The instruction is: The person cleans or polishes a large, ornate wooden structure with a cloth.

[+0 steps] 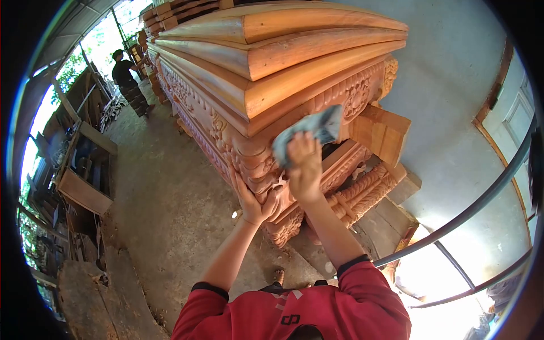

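Observation:
A large carved wooden piece (255, 122) with stepped mouldings on top fills the middle of the head view. My right hand (305, 164) presses a grey-blue cloth (309, 130) against its carved side just below the mouldings, near the corner. The cloth is slightly blurred and bunched under my fingers. Lower and to the left, my left hand (254, 201) grips the carved corner edge, thumb and fingers spread to either side of it.
Another person (129, 85) in dark clothes stands at the far left. A wooden box frame (85, 190) and scrap wood line the left side. On the right are a grey wall (447, 73), a curved dark bar (481, 198) and a projecting wooden block (379, 133).

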A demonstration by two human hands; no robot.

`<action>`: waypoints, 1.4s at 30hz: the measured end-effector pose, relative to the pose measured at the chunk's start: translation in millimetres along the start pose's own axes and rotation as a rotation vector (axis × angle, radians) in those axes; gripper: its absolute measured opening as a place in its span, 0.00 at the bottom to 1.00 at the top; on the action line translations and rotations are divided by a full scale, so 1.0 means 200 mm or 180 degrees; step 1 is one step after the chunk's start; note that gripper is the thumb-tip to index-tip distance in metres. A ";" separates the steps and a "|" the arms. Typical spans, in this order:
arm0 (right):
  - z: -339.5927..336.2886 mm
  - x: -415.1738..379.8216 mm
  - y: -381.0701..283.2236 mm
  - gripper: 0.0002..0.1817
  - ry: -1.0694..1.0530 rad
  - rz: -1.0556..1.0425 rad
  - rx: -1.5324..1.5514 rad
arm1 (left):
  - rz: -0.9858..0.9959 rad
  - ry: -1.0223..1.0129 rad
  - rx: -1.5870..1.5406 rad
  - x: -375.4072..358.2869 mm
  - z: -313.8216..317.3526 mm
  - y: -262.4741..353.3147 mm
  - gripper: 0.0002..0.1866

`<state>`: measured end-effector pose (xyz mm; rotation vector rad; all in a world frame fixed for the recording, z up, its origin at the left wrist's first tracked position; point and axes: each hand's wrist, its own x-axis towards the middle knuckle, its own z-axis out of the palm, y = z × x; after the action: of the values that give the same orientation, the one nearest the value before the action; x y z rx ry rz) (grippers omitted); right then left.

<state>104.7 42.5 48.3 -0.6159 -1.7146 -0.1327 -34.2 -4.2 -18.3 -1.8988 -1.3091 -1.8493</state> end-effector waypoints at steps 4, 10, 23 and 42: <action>0.09 -0.20 -0.05 0.23 0.0058 0.0389 0.0079 | 0.0097 -0.0036 -0.0093 0.02 0.00 -0.01 0.54; 0.04 -0.14 0.09 0.28 0.0479 0.0228 0.0020 | -0.0047 -0.0136 0.0053 0.00 -0.01 -0.01 0.54; 0.11 -0.09 -0.11 0.22 0.1208 0.1160 0.1798 | -0.0043 -0.0088 -0.0042 -0.01 0.01 -0.02 0.52; 0.09 -0.48 -0.04 0.21 0.0386 0.1456 0.1295 | -0.0163 -0.0218 0.0095 -0.01 -0.02 0.01 0.50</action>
<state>96.1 12.6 -44.3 -0.6601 -1.3900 0.4817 -35.9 -8.2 -18.6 -1.9471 -1.4114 -1.7927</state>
